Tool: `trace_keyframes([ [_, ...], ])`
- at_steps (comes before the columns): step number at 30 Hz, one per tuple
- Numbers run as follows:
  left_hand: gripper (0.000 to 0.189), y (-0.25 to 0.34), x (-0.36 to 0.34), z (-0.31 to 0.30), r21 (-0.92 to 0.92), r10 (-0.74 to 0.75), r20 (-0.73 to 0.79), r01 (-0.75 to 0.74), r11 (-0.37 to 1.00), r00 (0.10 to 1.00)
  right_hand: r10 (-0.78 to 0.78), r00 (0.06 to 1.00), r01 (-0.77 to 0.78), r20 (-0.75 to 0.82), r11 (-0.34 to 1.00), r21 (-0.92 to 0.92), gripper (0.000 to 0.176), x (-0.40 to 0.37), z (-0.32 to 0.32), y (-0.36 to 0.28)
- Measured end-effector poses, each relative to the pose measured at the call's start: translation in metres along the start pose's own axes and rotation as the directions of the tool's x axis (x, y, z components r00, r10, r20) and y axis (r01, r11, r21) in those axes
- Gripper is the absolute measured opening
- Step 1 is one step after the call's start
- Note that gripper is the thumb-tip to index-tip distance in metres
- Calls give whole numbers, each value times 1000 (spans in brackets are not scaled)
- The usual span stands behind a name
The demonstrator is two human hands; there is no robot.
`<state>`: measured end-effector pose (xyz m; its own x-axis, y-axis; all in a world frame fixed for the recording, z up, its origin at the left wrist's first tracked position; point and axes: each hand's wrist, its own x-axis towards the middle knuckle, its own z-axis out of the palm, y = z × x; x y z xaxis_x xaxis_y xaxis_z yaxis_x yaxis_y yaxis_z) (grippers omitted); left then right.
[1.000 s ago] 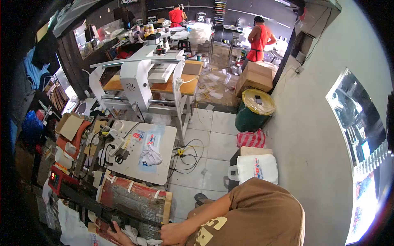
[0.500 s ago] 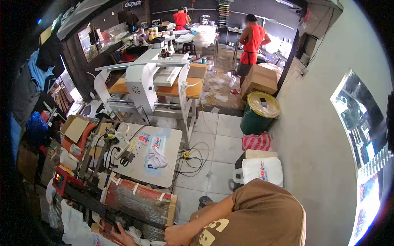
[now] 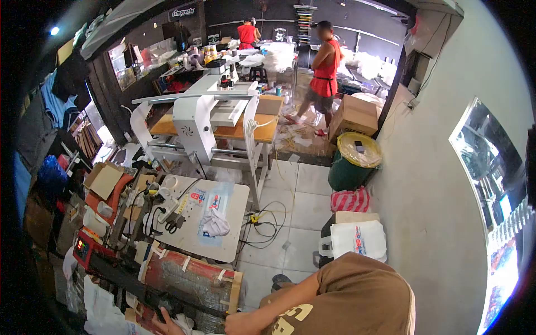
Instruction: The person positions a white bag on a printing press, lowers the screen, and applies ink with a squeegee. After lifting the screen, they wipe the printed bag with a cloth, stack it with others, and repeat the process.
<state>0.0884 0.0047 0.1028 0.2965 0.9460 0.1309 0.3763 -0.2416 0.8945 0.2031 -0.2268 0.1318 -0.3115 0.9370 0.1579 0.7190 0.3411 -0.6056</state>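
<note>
At the bottom edge, my left hand (image 3: 163,324) has its fingers apart beside the long black bar of a machine. Crumpled white material (image 3: 184,322) lies right next to it, toward my right hand. My right hand (image 3: 243,323) is closed in a fist at the right end of the machine; what it grips, if anything, is hidden. The machine has a red control box (image 3: 84,248) with a lit display. Its red bed (image 3: 187,272), covered in clear plastic and bits of white tape, lies beyond the bar.
A low white table (image 3: 233,223) holds scissors (image 3: 175,223), printed plastic and a white bundle (image 3: 215,223). Cables (image 3: 273,223) lie on the tiles. White printed bags (image 3: 360,240) are at right, near a green bin (image 3: 349,173). A large white machine (image 3: 192,123) stands ahead; two people work behind.
The person at back right has turned and stepped left. My view has shifted slightly. Both my hands stay in nearly the same place.
</note>
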Motion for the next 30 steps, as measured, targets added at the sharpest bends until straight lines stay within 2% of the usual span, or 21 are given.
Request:
trace_keyframes([
  [2,58,-3,5,6,63,21,-37,-19,998,999,-4,1000,5,17,999,-34,36,1,1,0],
  [6,75,2,17,9,231,-185,9,177,957,983,-18,999,21,50,998,-67,38,4,14,8],
  [7,79,-7,18,3,272,-246,-8,238,932,969,-42,999,41,-6,992,-116,36,3,19,18],
  [8,79,-44,30,8,88,-219,-18,220,972,976,-74,996,63,-58,984,-164,37,5,24,22],
  [9,78,-49,29,3,43,-162,-5,162,986,987,-114,993,107,-36,983,-149,37,9,25,20],
  [10,77,-53,28,-3,-3,-105,7,105,994,994,-11,1000,15,22,986,-168,48,10,23,17],
  [11,76,-33,24,-2,29,-90,37,89,996,995,95,992,-77,86,978,-194,60,7,20,12],
  [12,76,-13,19,-2,61,-74,66,70,996,995,57,989,-34,133,985,-170,60,1,14,6],
  [13,76,-17,20,-4,34,-105,58,103,994,993,26,994,-9,109,989,-149,64,0,4,2],
  [15,50,1,16,-4,219,115,-100,-91,971,988,-15,996,26,83,991,-130,73,10,-30,-17],
  [17,53,-36,48,-16,-131,40,28,-36,991,999,0,991,22,133,987,-162,74,11,-85,-48],
  [19,56,14,36,-31,228,38,-46,-26,973,998,-44,982,74,184,985,-158,72,19,-109,-69],
  [21,55,19,43,-38,-41,-57,85,61,997,995,-75,977,113,200,976,-185,68,20,-133,-78],
  [23,53,32,44,-47,-187,-57,126,80,979,990,-120,972,164,201,962,-219,66,24,-155,-91],
  [24,52,48,36,-49,-236,-28,91,49,971,995,-129,974,175,187,952,-250,65,26,-166,-97],
  [25,53,67,26,-58,-283,2,55,14,959,998,-230,969,247,89,916,-316,62,29,-177,-102],
  [26,52,82,18,-77,-230,119,54,-103,968,991,-330,944,302,-7,873,-382,60,31,-188,-107],
  [27,49,93,10,-92,-256,196,-17,-194,947,980,-451,884,346,-125,809,-475,57,41,-203,-113],
  [28,47,103,1,-107,-271,271,-89,-285,919,958,-573,787,361,-229,727,-584,56,59,-219,-116],
  [29,43,111,-13,-116,-345,291,-242,-362,866,926,-679,657,320,-328,645,-694,56,78,-235,-119],
  [30,39,136,-39,-132,-287,319,-281,-396,872,905,-756,509,233,-412,582,-779,56,97,-251,-121],
])
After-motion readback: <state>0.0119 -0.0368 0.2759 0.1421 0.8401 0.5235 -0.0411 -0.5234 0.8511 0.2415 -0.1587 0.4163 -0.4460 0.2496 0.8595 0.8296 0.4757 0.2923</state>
